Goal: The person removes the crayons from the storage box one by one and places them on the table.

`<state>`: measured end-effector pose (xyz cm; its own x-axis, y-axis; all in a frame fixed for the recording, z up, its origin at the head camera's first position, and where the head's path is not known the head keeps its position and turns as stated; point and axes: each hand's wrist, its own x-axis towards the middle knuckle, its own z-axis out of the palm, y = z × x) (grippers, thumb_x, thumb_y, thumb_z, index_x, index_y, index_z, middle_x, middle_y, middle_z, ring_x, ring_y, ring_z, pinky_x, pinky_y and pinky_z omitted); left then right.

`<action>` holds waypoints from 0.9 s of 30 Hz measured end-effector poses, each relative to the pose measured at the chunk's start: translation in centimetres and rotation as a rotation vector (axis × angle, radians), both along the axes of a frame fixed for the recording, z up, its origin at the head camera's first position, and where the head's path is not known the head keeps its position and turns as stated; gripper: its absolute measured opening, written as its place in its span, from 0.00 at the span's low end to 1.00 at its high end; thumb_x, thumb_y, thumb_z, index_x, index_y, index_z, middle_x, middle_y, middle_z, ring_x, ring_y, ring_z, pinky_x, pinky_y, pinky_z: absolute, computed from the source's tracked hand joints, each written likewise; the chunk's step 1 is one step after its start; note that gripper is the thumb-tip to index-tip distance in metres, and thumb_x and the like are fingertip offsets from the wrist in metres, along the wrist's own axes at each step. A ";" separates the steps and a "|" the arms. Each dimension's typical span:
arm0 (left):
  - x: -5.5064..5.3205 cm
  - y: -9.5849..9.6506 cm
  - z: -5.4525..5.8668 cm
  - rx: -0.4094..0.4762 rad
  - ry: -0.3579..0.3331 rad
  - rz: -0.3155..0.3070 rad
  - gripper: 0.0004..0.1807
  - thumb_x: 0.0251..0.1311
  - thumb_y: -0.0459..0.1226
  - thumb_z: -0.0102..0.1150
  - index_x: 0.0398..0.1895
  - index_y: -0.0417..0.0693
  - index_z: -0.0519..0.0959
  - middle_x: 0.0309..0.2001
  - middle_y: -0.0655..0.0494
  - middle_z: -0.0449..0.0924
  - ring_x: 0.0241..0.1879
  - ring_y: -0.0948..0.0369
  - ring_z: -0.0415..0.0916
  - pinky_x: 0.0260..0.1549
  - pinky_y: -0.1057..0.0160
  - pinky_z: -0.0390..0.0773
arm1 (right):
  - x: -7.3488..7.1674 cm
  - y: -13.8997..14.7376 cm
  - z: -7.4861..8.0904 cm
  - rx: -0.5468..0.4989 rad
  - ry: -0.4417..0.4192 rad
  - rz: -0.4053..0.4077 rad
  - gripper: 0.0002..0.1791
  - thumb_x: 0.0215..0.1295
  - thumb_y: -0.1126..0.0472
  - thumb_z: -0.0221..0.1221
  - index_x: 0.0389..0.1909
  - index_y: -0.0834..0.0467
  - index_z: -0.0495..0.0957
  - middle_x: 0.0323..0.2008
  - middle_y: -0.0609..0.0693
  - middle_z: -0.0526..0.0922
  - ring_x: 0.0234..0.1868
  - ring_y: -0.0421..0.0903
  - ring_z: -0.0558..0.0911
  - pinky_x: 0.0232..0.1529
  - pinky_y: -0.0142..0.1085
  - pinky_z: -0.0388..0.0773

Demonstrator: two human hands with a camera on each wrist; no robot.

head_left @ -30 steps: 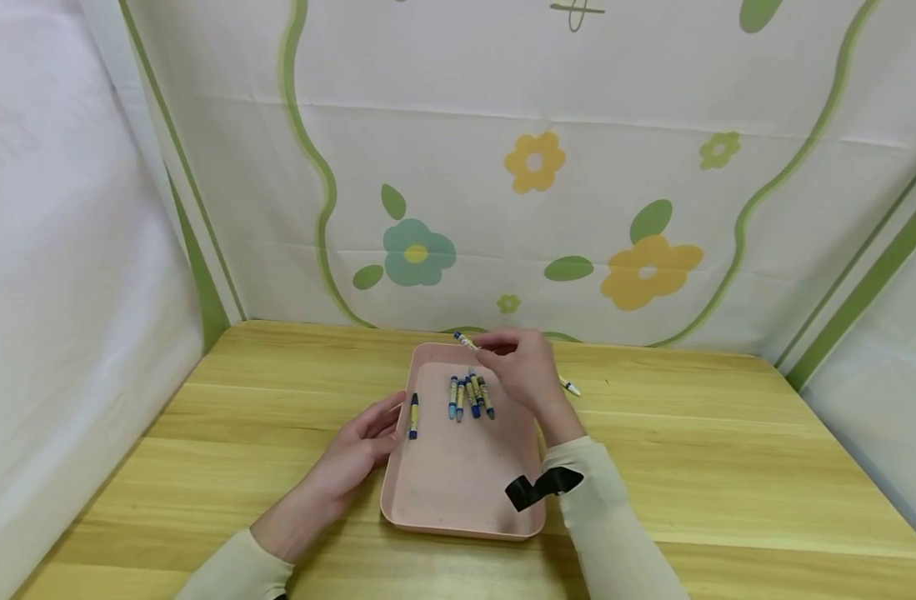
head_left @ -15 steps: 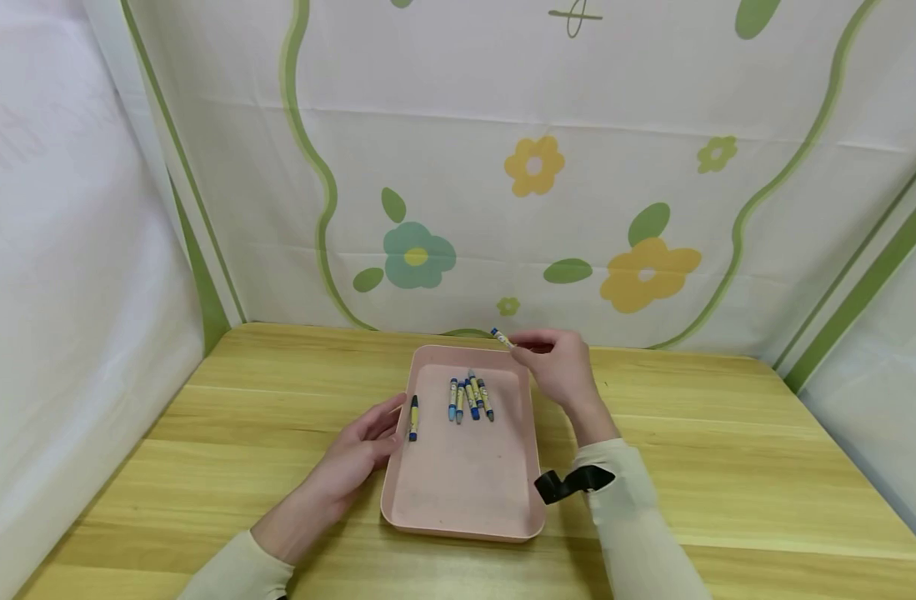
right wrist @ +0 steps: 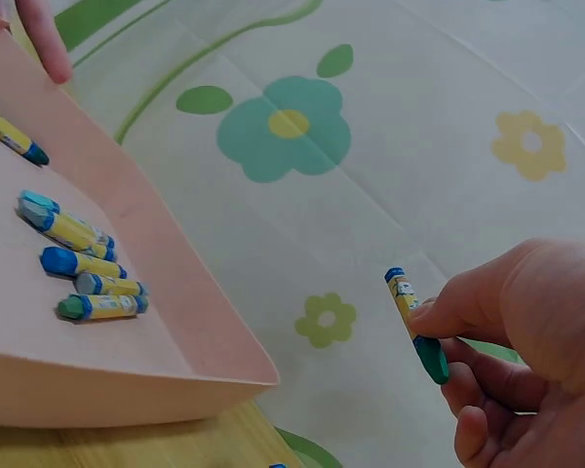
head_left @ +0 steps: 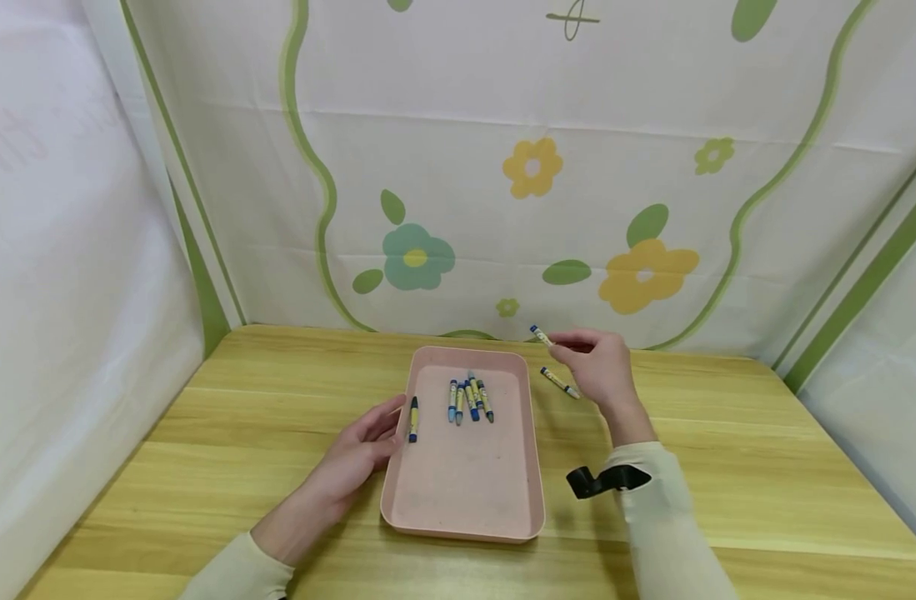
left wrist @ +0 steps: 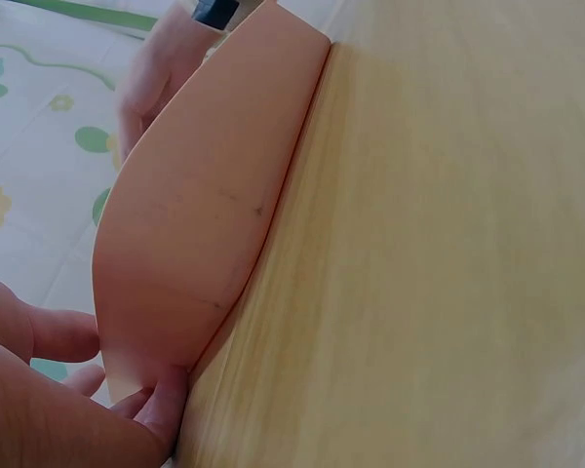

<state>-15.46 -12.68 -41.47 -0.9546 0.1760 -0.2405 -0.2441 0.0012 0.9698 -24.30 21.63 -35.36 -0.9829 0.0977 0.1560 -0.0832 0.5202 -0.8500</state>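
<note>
Between thumb and fingers, my right hand pinches a crayon with a dark green tip and a yellow-and-blue wrapper. It is held up to the right of the pink tray. Below it on the table lies a white-tipped crayon. My left hand rests against the outside of the tray's left wall, its fingers fairly straight; in the left wrist view, fingertips touch that wall. Inside the tray, several blue, grey and green crayons lie together, and a dark crayon lies by the left wall.
The tray stands on a light wooden table. A white curtain with printed flowers hangs behind the table's far edge, and white cloth hangs at the left side.
My right hand has moved right with its crayon, from over the tray to beyond its right wall, uncovering the white-tipped crayon on the table. The left hand and the tray have stayed put.
</note>
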 end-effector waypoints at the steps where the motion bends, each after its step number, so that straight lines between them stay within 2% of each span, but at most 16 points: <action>1: 0.0 0.0 0.0 0.001 0.000 -0.001 0.33 0.76 0.30 0.52 0.82 0.54 0.65 0.82 0.44 0.62 0.82 0.45 0.60 0.76 0.45 0.68 | -0.1 0.2 0.0 -0.002 0.001 -0.009 0.15 0.71 0.58 0.68 0.54 0.58 0.89 0.51 0.59 0.91 0.41 0.33 0.85 0.44 0.27 0.82; 12: 0.0 0.0 -0.1 0.003 0.003 -0.006 0.33 0.76 0.30 0.52 0.82 0.54 0.65 0.82 0.45 0.62 0.82 0.46 0.60 0.76 0.45 0.68 | -0.4 2.8 -0.5 -0.044 0.004 -0.052 0.17 0.70 0.59 0.69 0.55 0.62 0.88 0.51 0.58 0.90 0.39 0.28 0.83 0.42 0.26 0.82; 18: 0.0 0.0 -0.1 0.000 0.007 -0.006 0.33 0.76 0.30 0.52 0.82 0.55 0.65 0.82 0.45 0.62 0.82 0.46 0.61 0.74 0.48 0.70 | -0.5 3.5 -0.9 -0.053 -0.024 -0.077 0.17 0.69 0.58 0.70 0.55 0.61 0.89 0.48 0.53 0.91 0.39 0.27 0.82 0.41 0.25 0.81; 27: 0.0 0.0 -0.1 -0.001 0.008 -0.005 0.33 0.76 0.31 0.53 0.82 0.55 0.65 0.82 0.45 0.63 0.82 0.46 0.61 0.75 0.48 0.70 | -0.8 3.9 -2.2 -0.028 -0.042 -0.106 0.16 0.69 0.59 0.70 0.55 0.60 0.89 0.52 0.59 0.91 0.39 0.26 0.81 0.41 0.23 0.80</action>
<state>-15.51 -12.69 -41.55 -0.9554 0.1809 -0.2332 -0.2366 0.0032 0.9716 -25.13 25.51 -37.53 -0.9725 0.2050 0.1109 0.0067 0.4999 -0.8660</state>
